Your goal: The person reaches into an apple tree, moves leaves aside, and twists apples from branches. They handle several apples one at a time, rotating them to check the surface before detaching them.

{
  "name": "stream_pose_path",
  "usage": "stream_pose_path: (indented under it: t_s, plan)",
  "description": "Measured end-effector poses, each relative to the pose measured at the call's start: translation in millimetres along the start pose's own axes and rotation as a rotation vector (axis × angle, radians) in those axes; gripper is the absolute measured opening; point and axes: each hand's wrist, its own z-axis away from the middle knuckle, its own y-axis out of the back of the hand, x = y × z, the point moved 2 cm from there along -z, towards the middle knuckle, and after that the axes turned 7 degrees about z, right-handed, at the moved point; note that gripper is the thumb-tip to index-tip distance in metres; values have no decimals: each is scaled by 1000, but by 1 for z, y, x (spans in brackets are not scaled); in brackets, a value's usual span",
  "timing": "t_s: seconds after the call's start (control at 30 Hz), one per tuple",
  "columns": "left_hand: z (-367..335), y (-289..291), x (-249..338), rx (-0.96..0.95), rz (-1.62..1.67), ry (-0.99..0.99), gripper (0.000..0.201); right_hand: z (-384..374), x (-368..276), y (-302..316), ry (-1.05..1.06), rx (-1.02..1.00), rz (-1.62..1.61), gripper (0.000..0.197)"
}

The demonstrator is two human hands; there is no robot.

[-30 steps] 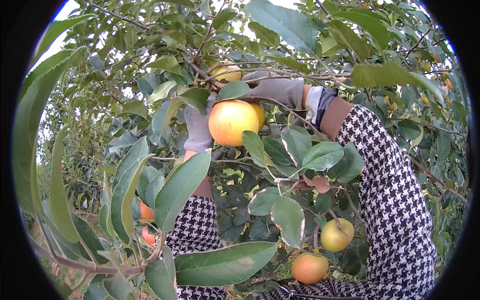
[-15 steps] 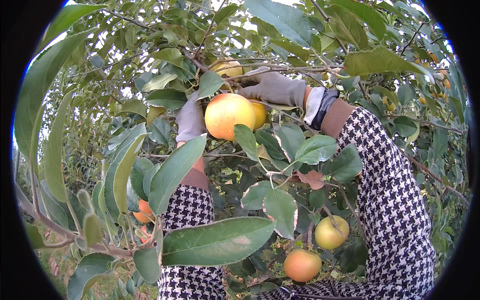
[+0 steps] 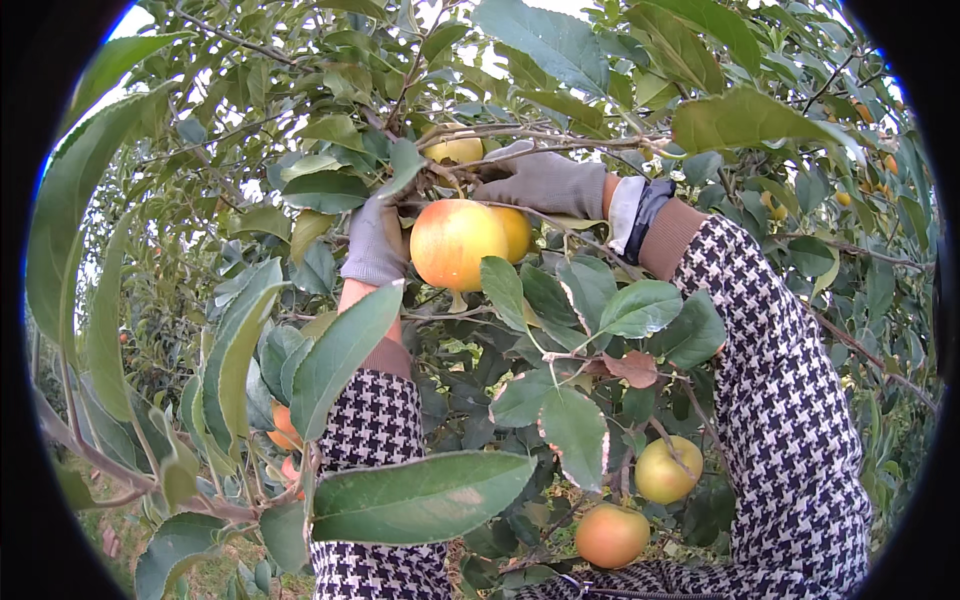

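A large yellow apple with a red blush hangs at the upper middle, beside my two gloved hands. My left hand, in a grey glove, is at its left side; leaves and the apple hide most of its fingers. From the right, my right hand reaches in just above the apple, its fingers pressed together at the twigs by the stem. What they grip is hidden. A second yellow apple shows partly behind the first, under my right hand. Another yellow apple hangs above, behind thin branches.
Below hang a yellow-green apple and an orange-red apple. At the lower left, an orange apple shows behind leaves. A large leaf crosses in front of my left sleeve. A thin branch runs above my right hand.
The large apple sits slightly lower and looks tilted, with a small leaf now showing beneath it. My left hand has shifted a little down and left; my right hand has barely moved.
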Motion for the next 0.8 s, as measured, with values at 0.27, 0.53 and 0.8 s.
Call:
stream_pose_path:
  t_s: [0.27,0.53,0.8]
  plan:
    - [15,41,-13,-51,-387,-33,22,-6,11,-5,6,-24,-34,54]
    - [4,10,14,92,-111,-88,35,-9,-5,-2,62,2,11,57]
    - [24,5,-1,62,-90,21,29,-17,14,-9,67,-1,7,56]
